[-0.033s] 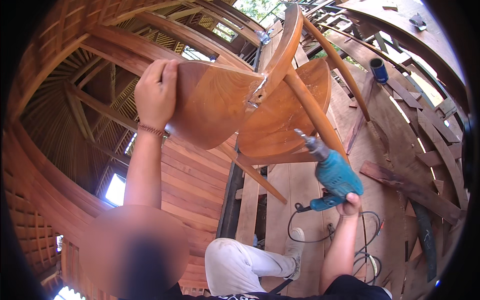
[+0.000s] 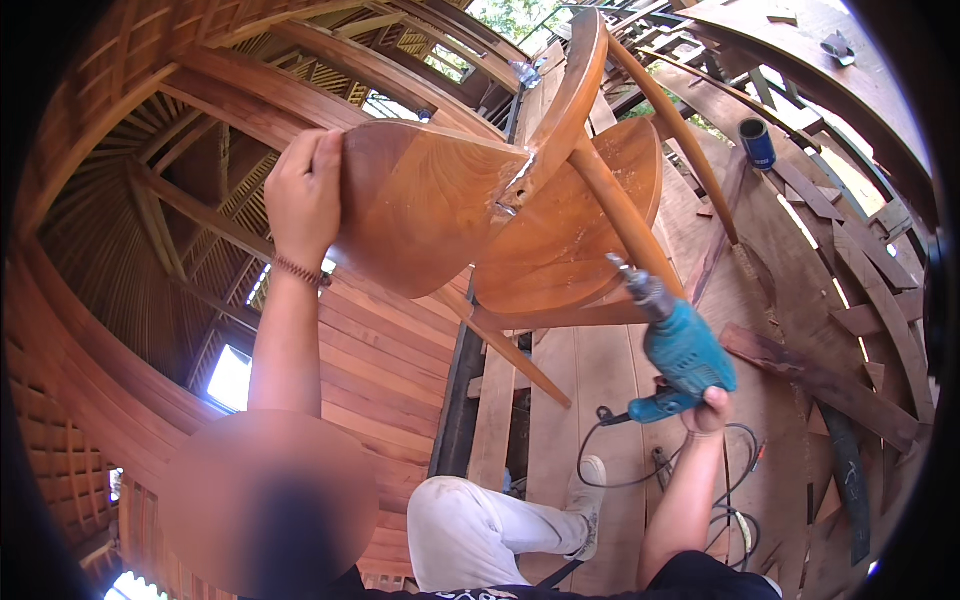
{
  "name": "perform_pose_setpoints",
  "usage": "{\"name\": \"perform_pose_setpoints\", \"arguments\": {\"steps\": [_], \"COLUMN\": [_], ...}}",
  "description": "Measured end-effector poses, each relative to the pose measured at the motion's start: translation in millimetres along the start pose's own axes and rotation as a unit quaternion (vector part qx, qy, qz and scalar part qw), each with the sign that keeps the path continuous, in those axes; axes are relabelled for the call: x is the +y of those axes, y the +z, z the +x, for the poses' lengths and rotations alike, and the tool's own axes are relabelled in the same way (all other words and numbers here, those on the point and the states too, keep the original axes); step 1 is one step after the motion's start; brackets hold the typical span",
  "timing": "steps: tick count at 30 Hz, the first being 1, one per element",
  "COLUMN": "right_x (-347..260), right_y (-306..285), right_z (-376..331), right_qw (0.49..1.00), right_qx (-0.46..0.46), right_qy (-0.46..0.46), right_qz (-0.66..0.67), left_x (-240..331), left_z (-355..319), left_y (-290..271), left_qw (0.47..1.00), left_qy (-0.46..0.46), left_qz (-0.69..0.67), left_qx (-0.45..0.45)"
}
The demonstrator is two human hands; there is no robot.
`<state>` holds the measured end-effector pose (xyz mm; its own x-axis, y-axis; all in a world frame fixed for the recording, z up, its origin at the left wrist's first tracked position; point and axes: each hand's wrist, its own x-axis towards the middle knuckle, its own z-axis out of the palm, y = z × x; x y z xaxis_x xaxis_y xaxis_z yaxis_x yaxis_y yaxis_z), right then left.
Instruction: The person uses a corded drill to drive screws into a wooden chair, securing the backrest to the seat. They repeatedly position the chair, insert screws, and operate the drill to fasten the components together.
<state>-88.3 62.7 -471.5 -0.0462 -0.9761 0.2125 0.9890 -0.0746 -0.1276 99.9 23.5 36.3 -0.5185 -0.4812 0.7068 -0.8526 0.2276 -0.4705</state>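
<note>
I find the wooden chair (image 2: 590,160) directly in front of me, tilted, above the plank flooring (image 2: 605,365). My left hand (image 2: 303,198) is closed over the outer edge of its broad rounded panel (image 2: 415,205), fingers on the near face; the thumb is hidden. My right hand (image 2: 708,410) is wrapped round the rear of a teal power drill (image 2: 690,350); whether a finger presses the trigger, I cannot tell. The drill bit (image 2: 616,262) points up and left, well apart from the joint, and its cord (image 2: 580,455) loops below.

Condition of the work: panel, curved rail (image 2: 578,85) and legs stand joined as one frame. At the joint beside the panel, a small dark hole (image 2: 520,195) is open, with rough pale residue (image 2: 523,168) along the seam. Pale specks lie on the second panel (image 2: 570,240). In my judgement the frame is assembled, but this joint is unfinished: the hole shows no plug and the seam is uncleaned. Hole depth cannot be verified.

Nearby: a blue can (image 2: 757,145) and scattered wood offcuts (image 2: 820,385).
</note>
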Motion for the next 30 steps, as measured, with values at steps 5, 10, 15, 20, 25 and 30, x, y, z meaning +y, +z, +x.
{"name": "perform_pose_setpoints", "arguments": {"steps": [5, 10, 15, 20, 25, 30], "right_x": [-77, -107, -102, -104, -114, -149], "right_y": [-58, -85, -140, -175, -200, -207], "right_z": [9, 20, -30, -90, -121, -130], "right_qw": [0.997, 0.976, 0.961, 0.92, 0.89, 0.511], "right_qx": [0.041, 0.209, 0.268, 0.372, 0.433, 0.599], "right_qy": [-0.044, -0.036, 0.01, 0.034, 0.088, -0.121], "right_qz": [-0.056, -0.053, -0.068, -0.12, -0.108, -0.604], "left_x": [-19, -20, -21, -21, -30, -128], "left_z": [-26, -27, -28, -29, -35, -70], "left_y": [5, 11, 9, 10, 10, 21], "left_qw": [0.991, 0.991, 0.99, 0.988, 0.974, 0.941], "left_qy": [-0.109, -0.09, -0.083, -0.078, -0.03, -0.054], "left_qz": [-0.044, -0.044, -0.036, -0.068, -0.162, -0.328], "left_qx": [0.065, 0.083, 0.112, 0.118, 0.154, 0.056]}}
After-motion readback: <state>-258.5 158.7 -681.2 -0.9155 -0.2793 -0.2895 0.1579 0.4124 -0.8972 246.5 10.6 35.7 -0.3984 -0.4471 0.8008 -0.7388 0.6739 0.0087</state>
